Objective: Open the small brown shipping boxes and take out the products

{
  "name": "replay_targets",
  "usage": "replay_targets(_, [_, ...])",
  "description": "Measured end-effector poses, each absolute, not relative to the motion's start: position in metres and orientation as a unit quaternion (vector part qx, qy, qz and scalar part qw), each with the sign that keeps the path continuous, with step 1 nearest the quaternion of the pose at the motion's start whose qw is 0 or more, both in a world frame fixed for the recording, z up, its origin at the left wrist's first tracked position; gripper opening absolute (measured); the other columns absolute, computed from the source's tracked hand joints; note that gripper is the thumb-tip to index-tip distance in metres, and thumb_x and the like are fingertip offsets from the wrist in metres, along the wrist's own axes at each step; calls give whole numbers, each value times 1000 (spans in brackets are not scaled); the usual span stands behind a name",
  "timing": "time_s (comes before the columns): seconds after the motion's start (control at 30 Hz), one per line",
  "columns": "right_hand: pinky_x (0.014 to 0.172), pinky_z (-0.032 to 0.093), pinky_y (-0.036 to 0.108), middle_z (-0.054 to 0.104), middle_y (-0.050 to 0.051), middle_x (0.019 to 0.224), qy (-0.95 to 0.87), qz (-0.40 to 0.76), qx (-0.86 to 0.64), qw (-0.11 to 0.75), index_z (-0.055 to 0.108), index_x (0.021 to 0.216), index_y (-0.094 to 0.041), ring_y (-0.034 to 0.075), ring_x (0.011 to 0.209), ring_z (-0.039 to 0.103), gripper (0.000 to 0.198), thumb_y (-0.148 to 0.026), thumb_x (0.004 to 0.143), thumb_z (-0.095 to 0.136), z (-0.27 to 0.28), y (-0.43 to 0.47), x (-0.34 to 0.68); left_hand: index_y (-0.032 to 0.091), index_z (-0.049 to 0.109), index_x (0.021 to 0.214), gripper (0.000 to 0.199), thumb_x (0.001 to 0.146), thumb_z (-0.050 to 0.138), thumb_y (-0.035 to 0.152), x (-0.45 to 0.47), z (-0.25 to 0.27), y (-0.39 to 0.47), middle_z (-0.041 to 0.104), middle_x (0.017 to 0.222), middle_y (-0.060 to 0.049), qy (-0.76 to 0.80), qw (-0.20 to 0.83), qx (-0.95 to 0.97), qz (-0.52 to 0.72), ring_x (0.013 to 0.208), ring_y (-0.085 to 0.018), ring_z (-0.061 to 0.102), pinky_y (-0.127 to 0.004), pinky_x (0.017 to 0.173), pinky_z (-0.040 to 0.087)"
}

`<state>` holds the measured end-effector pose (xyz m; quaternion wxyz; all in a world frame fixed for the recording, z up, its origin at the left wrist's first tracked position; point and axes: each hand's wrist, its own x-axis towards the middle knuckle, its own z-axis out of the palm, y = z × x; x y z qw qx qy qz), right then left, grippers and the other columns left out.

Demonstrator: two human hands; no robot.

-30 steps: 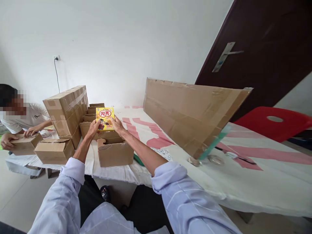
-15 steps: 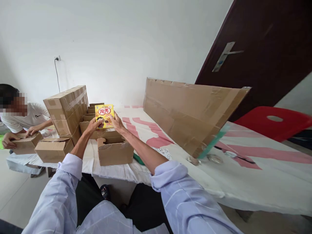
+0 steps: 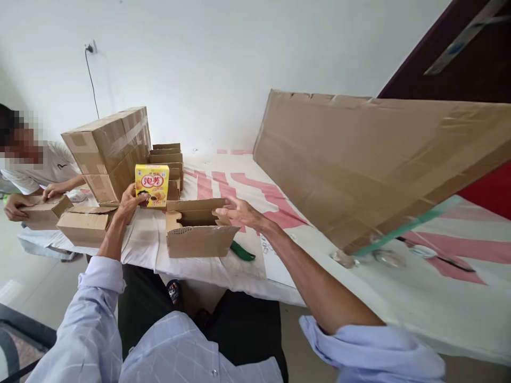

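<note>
A yellow snack box (image 3: pixel 153 183) with red lettering is upright in my left hand (image 3: pixel 130 201), thumb across its front. My right hand (image 3: pixel 239 211) has its fingers stretched out at the far right corner of an open cardboard box (image 3: pixel 203 241); whether they touch the cardboard I cannot tell. That box stands near the table's front edge, its top open and its inside partly hidden by the front wall. Behind the snack box are several open cardboard boxes (image 3: pixel 165 158) in a row.
Taped cartons (image 3: pixel 104 143) are stacked at the left, with a carton (image 3: pixel 85 223) in front. A person's hands (image 3: pixel 18 206) rest on a small carton (image 3: pixel 46 213). A large cardboard sheet (image 3: pixel 359 159) leans at the right. A green object (image 3: pixel 242 252) lies beside the open box.
My right hand has let go of the snack box and moved right to the open box. My left hand has carried the snack box left. The view has shifted.
</note>
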<state>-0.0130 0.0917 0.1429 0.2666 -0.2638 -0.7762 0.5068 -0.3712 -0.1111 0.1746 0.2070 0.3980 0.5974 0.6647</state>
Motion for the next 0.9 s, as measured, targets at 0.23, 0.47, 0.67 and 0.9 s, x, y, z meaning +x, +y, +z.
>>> replay_targets(0.23, [73, 58, 39, 78, 8, 88, -718, 563, -303, 275, 75, 89, -17, 25, 79, 70, 54, -65, 67, 83, 113, 73, -20, 18, 62, 113, 74, 53, 96, 45, -367, 94, -96, 77, 100, -7, 679, 202, 335, 621, 84, -22, 72, -32, 71, 57])
replay_targets(0.47, [61, 46, 32, 66, 3, 73, -712, 533, -299, 346, 71, 79, -21, 19, 68, 56, 44, -64, 79, 74, 103, 48, -15, 21, 64, 94, 44, 62, 90, 36, -381, 78, -83, 75, 97, -9, 810, 65, 257, 523, 108, -31, 69, -33, 81, 51])
replay_targets(0.67, [62, 43, 30, 53, -1, 66, -694, 537, -290, 383, 61, 70, -23, 17, 65, 49, 45, -64, 83, 74, 92, 38, -16, 21, 70, 68, 26, 76, 80, 44, -362, 57, -71, 75, 75, -6, 846, 90, 306, 426, 83, -26, 71, -33, 72, 48])
replay_targets(0.9, [66, 46, 30, 64, 2, 79, -657, 610, -248, 367, 74, 84, -22, 19, 75, 56, 36, -59, 87, 76, 86, 37, -12, 20, 80, 80, 32, 85, 71, 51, -362, 51, -59, 82, 82, -9, 847, 100, 344, 393, 85, -27, 76, -34, 76, 53])
